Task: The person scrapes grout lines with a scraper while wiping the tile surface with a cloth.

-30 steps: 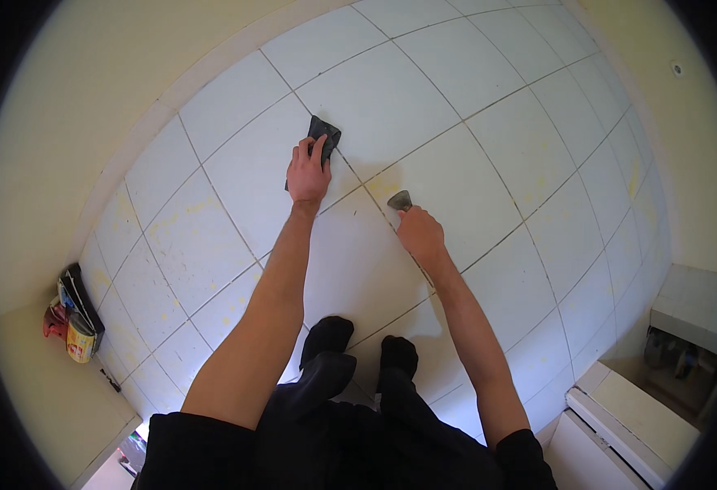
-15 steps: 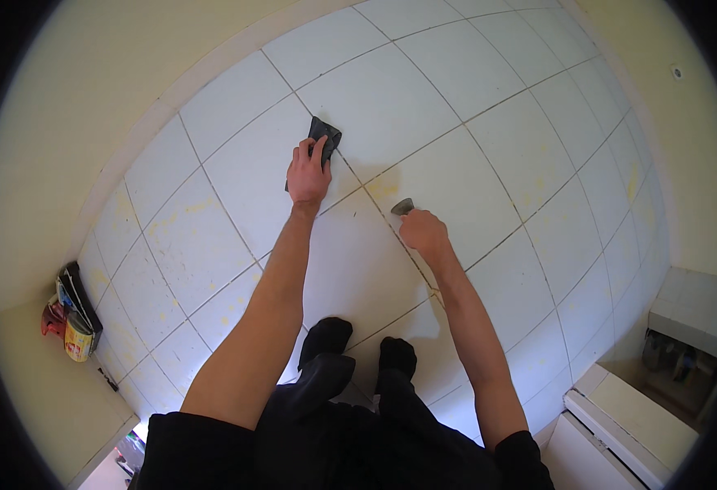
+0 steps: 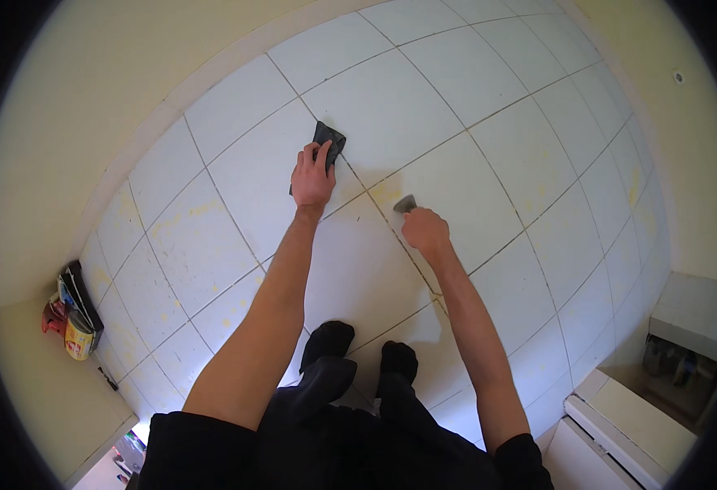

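My left hand [image 3: 313, 181] is closed over a dark folded cloth [image 3: 331, 139] that lies on the white tiled floor [image 3: 432, 90], across a grout line. Its fingers bend over the cloth's near part, and a dark edge shows beside the hand's left side. To the right and a little nearer, my right hand [image 3: 426, 231] is wrapped round a scraper [image 3: 406, 203]. The fist hides the handle; the flared grey blade points up and left, close to the tile. Beside the blade, a yellow stain [image 3: 387, 193] spreads near a grout crossing.
More yellowish marks [image 3: 199, 210] speckle the tiles at left and right. Against the left wall stand a black case [image 3: 80, 298] and a yellow container [image 3: 80, 336]. A white cabinet [image 3: 628, 416] stands at lower right. My dark-socked feet [image 3: 327, 343] are at the lower middle.
The whole view has shifted slightly. My right hand has moved a little away from me, and the scraper's blade has turned slightly. My left hand stays on the cloth.
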Demonstrator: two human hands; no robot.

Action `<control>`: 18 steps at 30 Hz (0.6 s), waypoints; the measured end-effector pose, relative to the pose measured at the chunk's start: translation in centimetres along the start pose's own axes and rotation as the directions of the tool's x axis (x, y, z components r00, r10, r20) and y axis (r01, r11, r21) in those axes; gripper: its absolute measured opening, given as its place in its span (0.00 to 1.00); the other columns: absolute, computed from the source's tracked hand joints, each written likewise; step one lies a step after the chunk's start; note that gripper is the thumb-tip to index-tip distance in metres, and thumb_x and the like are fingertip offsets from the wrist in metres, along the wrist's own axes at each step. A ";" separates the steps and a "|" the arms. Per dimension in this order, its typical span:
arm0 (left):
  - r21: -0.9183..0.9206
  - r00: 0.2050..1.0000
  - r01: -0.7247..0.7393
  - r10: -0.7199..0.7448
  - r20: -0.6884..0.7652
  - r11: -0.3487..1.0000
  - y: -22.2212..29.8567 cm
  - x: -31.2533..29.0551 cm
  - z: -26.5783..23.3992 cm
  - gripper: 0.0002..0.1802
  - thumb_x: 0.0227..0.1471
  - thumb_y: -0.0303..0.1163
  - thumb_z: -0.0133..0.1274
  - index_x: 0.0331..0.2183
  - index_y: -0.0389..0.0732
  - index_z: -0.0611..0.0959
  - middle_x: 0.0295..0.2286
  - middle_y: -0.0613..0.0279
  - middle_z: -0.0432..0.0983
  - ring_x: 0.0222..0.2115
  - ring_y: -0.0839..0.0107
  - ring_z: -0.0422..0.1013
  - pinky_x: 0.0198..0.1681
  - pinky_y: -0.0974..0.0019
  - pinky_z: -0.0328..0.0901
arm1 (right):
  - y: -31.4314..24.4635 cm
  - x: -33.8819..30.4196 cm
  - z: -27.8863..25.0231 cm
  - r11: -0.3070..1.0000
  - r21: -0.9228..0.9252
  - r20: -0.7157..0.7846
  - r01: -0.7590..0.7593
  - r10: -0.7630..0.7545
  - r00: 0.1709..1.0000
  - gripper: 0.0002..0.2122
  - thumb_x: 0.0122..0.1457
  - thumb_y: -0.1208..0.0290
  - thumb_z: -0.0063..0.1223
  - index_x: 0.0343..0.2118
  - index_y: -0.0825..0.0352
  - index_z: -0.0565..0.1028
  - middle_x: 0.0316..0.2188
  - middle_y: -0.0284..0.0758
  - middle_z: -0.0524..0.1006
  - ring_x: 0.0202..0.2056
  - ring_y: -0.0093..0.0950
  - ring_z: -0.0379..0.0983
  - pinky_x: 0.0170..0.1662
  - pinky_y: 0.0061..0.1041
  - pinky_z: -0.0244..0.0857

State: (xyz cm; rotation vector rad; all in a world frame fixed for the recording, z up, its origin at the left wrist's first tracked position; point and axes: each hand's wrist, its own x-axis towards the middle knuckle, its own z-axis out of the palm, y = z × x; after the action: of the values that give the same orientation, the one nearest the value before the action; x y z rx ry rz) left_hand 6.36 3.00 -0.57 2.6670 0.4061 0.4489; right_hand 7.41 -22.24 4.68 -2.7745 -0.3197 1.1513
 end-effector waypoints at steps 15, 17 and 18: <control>0.024 0.998 -0.025 0.026 -0.051 0.999 0.0 -0.1 0.3 0.31 0.44 0.27 0.62 0.53 0.50 0.76 0.46 0.64 0.69 0.45 0.62 0.69 0.43 0.58 0.71 | -0.8 -0.1 0.4 0.983 0.178 -0.217 0.040 0.000 0.976 0.15 0.62 0.65 0.43 0.38 0.69 0.81 0.42 0.48 0.80 0.45 0.45 0.78 0.47 0.41 0.72; 0.032 0.999 -0.020 0.021 -0.038 0.999 0.0 -0.1 0.3 0.31 0.44 0.28 0.62 0.53 0.51 0.76 0.46 0.64 0.68 0.45 0.62 0.69 0.43 0.58 0.71 | -0.6 -0.2 -0.6 0.999 0.036 -0.027 -0.015 0.016 0.999 0.15 0.63 0.65 0.44 0.36 0.69 0.81 0.40 0.47 0.81 0.44 0.46 0.78 0.47 0.42 0.71; 0.037 0.999 -0.019 0.021 -0.036 0.999 -0.1 -0.1 0.2 0.31 0.44 0.28 0.62 0.53 0.51 0.76 0.46 0.64 0.68 0.45 0.62 0.69 0.43 0.58 0.71 | -0.8 -0.3 -0.5 0.999 0.038 -0.025 -0.012 0.013 1.000 0.15 0.63 0.65 0.44 0.36 0.69 0.81 0.40 0.47 0.81 0.44 0.46 0.78 0.47 0.42 0.71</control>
State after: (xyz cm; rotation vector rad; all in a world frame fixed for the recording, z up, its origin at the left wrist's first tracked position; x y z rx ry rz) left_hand 6.28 2.97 -0.81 2.7039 0.4024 0.5019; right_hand 7.44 -21.59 5.44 -2.7595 -0.2752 1.1128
